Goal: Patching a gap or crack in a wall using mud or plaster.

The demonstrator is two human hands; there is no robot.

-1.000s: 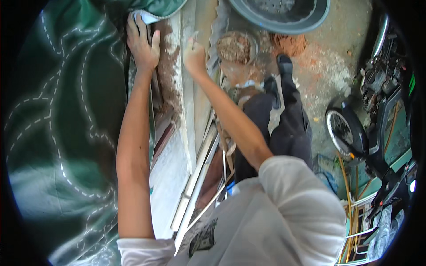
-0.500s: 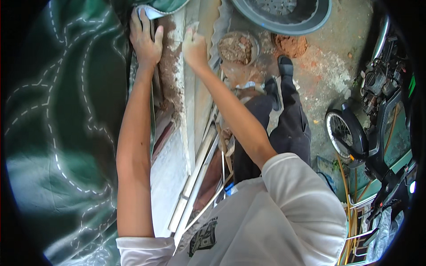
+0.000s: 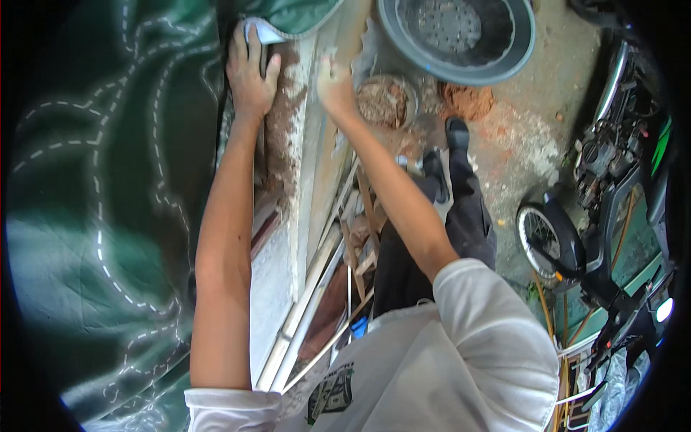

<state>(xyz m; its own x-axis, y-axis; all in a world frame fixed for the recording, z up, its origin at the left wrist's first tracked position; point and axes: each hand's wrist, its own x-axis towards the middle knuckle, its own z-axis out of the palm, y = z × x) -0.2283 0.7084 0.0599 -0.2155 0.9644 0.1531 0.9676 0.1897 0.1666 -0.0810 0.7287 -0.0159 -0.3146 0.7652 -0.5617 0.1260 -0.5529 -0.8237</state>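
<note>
My left hand lies with fingers stretched and thumb apart on the top of a rough, mortar-smeared wall. Its fingertips reach the turned-back edge of a green cover sheet, where the pale underside shows. To its right, my right hand is closed over a long pale board along the wall. Anything within its curled fingers is hidden and slightly blurred.
A large dark green sheet with dashed white lines spreads over the left side. On the right are a grey basin, a tub of rubble, reddish dirt and a motorbike. Poles lean beside my legs.
The view has shifted, so the wall, hands and basin sit lower and more of the basin shows. Both hands keep much the same pose and place on the wall.
</note>
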